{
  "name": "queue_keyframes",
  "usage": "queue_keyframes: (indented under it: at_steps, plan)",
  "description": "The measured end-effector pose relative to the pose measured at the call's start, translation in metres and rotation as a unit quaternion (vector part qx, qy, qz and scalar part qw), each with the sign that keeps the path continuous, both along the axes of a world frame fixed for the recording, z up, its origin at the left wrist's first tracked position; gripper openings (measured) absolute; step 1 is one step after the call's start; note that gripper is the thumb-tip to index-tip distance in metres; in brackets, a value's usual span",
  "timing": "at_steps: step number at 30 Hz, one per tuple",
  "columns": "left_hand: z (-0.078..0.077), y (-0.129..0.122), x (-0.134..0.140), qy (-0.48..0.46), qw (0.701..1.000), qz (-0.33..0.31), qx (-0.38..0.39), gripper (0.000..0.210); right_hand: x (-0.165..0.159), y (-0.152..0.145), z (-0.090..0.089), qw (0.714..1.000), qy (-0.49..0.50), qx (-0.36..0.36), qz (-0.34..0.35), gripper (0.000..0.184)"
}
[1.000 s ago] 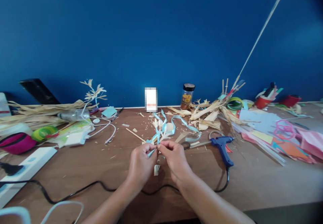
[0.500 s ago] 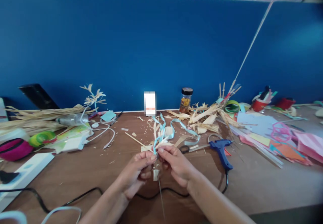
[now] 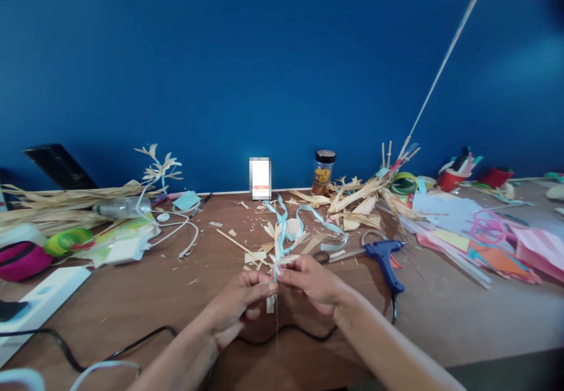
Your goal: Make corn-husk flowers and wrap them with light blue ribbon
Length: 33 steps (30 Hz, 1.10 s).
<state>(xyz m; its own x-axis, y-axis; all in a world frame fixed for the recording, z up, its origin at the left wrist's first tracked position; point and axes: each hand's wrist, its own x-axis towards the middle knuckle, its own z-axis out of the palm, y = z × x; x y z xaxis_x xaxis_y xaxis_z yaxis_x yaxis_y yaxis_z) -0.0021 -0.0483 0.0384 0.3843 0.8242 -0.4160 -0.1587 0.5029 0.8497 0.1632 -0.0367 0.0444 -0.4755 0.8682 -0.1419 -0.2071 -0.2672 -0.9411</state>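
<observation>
My left hand pinches the thin stem of a small husk flower at the centre of the table. Against it, from the other side, my right hand is closed on the flower's base, where pale petals and light blue ribbon meet. The flower points away from me, its petals spread. A fine wire-like strand runs down from my fingers towards the table's near side. My fingertips hide the exact point where ribbon and stem join. More blue ribbon curls across the table behind.
Right of my hands lies a blue glue gun, with scissors beside it. Husks, a jar and coloured paper line the back and right. A power strip and a black cable occupy the left and front.
Both hands have shifted slightly down and right with the flower. Its petals now stand more upright and open around the ribbon. The view has tilted a little.
</observation>
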Motion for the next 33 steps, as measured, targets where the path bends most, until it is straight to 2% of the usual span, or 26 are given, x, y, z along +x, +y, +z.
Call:
queue_keyframes:
  at_steps: [6, 11, 15, 21, 24, 25, 27, 30, 33]
  plan:
    - [0.004, 0.000, 0.002, 0.108, 0.989, 0.001, 0.105, 0.021, -0.004, 0.001, 0.000, 0.995, -0.086, 0.008, -0.058, 0.023]
    - [0.008, -0.001, 0.007, 0.206, 0.957, 0.028, 0.202, 0.020, -0.010, 0.002, -0.008, 0.985, -0.131, 0.056, -0.099, 0.016]
    - [0.004, -0.006, 0.011, 0.301, 0.919, 0.067, 0.246, 0.023, -0.015, 0.002, -0.014, 0.977, -0.133, 0.081, -0.144, 0.014]
    - [-0.007, -0.013, 0.011, 0.402, 0.833, 0.137, 0.355, 0.021, -0.021, 0.004, -0.021, 0.949, -0.206, 0.141, -0.192, 0.010]
    - [-0.009, -0.012, 0.012, 0.412, 0.815, 0.142, 0.383, 0.021, -0.022, 0.004, -0.024, 0.929, -0.249, 0.180, -0.206, 0.009]
    - [-0.009, -0.011, 0.012, 0.403, 0.821, 0.141, 0.378, 0.021, -0.022, 0.004, -0.024, 0.926, -0.254, 0.186, -0.210, 0.008]
    - [-0.009, -0.009, 0.012, 0.358, 0.859, 0.141, 0.338, 0.022, -0.022, 0.003, -0.022, 0.933, -0.237, 0.180, -0.201, 0.008]
    - [-0.009, -0.006, 0.009, 0.240, 0.936, 0.142, 0.214, 0.021, -0.019, 0.002, -0.016, 0.968, -0.152, 0.124, -0.155, 0.014]
    - [-0.012, -0.005, 0.005, 0.098, 0.982, 0.123, 0.102, 0.022, -0.015, 0.001, -0.009, 0.990, -0.083, 0.052, -0.101, 0.025]
